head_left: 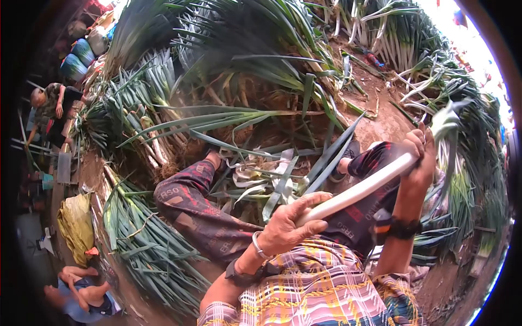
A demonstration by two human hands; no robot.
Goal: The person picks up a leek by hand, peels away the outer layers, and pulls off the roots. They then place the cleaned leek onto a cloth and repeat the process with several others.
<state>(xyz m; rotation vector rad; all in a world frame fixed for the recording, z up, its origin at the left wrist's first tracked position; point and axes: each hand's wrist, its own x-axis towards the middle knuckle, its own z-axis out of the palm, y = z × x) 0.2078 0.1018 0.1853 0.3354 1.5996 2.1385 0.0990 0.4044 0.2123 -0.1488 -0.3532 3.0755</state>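
A long green onion (361,194) with a peeled-looking white stalk lies slantwise across my lap, rising to the right. My left hand (293,220), with a bracelet at the wrist, is closed around its lower end. Higher up, my right hand (421,155) grips the stalk near the leafy end, its fingers wrapped over it. Pale green leaves (448,122) stick out beyond that hand and are blurred. Below, between my legs, stripped leaves and white peelings (258,174) lie in a loose heap.
Large bundles of green onions (239,32) are piled in front, with another bundle (147,239) on the left and more stacks (478,125) on the right. A yellow sack (76,225) lies far left. Two people sit at the left, one person (87,293) near the bottom.
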